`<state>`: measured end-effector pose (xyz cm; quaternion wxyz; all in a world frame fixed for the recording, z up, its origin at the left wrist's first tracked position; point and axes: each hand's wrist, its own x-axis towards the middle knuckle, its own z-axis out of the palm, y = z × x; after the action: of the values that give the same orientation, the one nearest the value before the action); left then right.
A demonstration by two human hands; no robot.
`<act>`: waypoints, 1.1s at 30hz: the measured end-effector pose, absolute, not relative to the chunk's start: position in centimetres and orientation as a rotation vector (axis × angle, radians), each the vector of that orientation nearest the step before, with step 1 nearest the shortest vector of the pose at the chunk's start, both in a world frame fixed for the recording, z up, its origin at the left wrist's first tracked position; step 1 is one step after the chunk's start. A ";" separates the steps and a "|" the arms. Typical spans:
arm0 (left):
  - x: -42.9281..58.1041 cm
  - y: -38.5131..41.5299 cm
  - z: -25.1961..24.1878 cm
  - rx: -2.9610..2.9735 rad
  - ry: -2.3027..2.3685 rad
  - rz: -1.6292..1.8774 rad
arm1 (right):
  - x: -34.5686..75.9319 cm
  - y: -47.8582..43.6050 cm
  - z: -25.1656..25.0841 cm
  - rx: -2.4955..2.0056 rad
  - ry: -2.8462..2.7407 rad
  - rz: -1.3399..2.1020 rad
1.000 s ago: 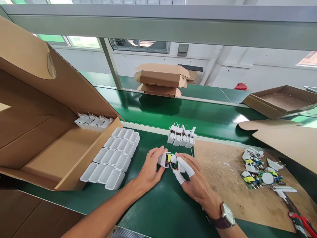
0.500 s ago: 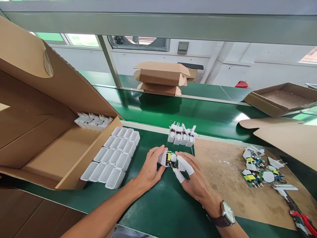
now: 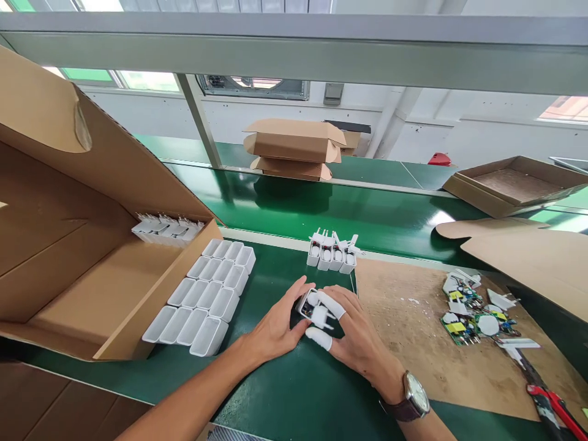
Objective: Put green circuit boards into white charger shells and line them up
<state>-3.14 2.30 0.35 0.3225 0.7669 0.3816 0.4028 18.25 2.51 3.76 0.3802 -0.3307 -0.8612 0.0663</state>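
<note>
Where it lies: the charger housing (image 3: 305, 302) rests low over the green worktop (image 3: 285, 392), straight ahead of me and just this side of a row of finished chargers (image 3: 331, 256).
Left hand: my left hand (image 3: 275, 324) is clamped on the housing's left flank, with the fingers curled over its top.
Right hand: my right hand (image 3: 358, 340) closes on it from the other side. The thumb and forefinger, in white finger cots (image 3: 318, 338), pinch the pronged plug cap (image 3: 322, 316).
Long axis: it runs aslant from far left to near right, with the cap end turned toward my right hand.
Nearer hand: neither, since both touch it and they meet around it.
Around: empty housings (image 3: 202, 303) lie in rows to the left beside the open cardboard box (image 3: 92, 282). Loose circuit boards (image 3: 468, 312) lie well apart on the right, on the cardboard sheet (image 3: 413, 343).
Hidden: my fingers cover most of the housing. I cannot tell whether the cap is seated, or whether a board sits inside.
Cut off: the red-handled tool (image 3: 551, 407) runs out of frame at the lower right.
</note>
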 end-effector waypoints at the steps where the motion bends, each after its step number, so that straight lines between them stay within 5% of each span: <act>1: -3.1 2.3 0.4 1.963 0.973 1.036 | 18.3 2.5 3.9 -0.862 -2.171 0.222; 12: -2.9 2.5 1.4 1.433 1.052 1.144 | 17.5 2.7 2.1 -0.862 -2.278 0.359; 33: -2.6 2.0 1.0 1.830 1.149 1.299 | 17.2 2.5 1.7 -0.849 -2.085 0.395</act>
<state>-2.61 1.98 1.02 0.3053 0.6910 0.4339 0.4908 17.17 2.54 1.70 0.4150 -0.3377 -0.8301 0.1572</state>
